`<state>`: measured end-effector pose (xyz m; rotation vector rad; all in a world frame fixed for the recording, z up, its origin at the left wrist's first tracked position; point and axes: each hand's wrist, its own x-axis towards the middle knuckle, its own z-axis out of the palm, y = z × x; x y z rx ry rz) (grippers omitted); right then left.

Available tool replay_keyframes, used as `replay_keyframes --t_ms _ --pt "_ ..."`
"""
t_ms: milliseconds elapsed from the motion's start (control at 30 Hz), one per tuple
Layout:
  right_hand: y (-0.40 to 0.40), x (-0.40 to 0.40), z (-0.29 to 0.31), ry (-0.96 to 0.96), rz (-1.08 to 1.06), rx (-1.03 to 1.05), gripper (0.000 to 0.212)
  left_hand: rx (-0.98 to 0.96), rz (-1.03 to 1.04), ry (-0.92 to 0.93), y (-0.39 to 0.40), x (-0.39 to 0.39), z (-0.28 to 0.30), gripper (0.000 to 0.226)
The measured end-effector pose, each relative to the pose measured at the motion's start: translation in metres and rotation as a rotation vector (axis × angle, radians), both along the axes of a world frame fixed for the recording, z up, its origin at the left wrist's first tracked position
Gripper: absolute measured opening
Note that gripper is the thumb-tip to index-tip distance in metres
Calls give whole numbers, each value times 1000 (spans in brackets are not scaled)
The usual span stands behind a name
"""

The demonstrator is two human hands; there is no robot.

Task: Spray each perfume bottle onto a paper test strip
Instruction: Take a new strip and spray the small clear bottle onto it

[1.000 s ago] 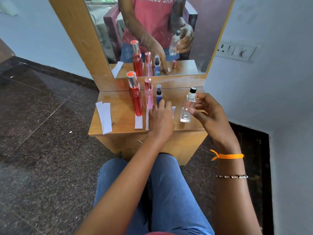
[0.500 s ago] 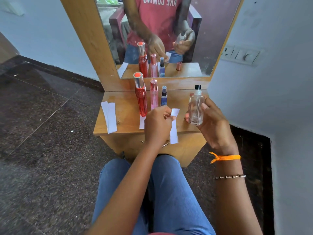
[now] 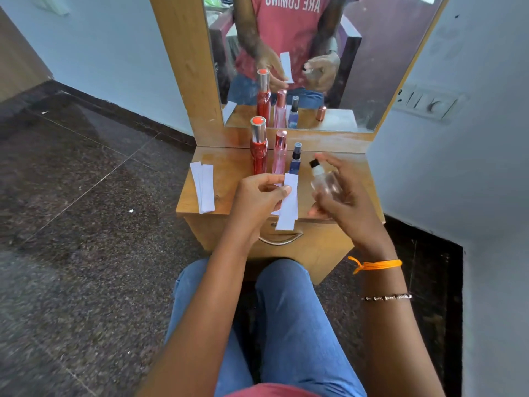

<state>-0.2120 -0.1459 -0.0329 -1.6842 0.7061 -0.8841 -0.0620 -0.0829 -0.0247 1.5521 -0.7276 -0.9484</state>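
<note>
Left hand (image 3: pixel 259 196) pinches a white paper test strip (image 3: pixel 288 202) above the wooden dresser's (image 3: pixel 226 179) front edge. Right hand (image 3: pixel 342 196), at 3 o'clock of the strip, grips a clear perfume bottle (image 3: pixel 325 181) tilted toward it; 3 more bottles (image 3: pixel 279 156) stand at 12 o'clock.

Wooden mirrored dresser (image 3: pixel 286 253), dark speckled floor (image 3: pixel 86 253)

- Small wooden dressing table (image 3: pixel 355 170) (mirror behind).
- Upright on it: red bottle (image 3: pixel 259 149), pink bottle (image 3: pixel 279 153), blue bottle (image 3: pixel 294 160).
- Spare paper strips (image 3: pixel 204 189) lie at its left edge.
</note>
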Motion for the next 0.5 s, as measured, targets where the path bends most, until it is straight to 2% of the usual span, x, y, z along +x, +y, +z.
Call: replay_keyframes --t_ms 133,500 --pt "3 12 -2 183 -81 -343 49 8 22 97 2 3 1 16" --pt "0 20 -17 420 -170 -521 60 12 10 126 4 0 1 16"
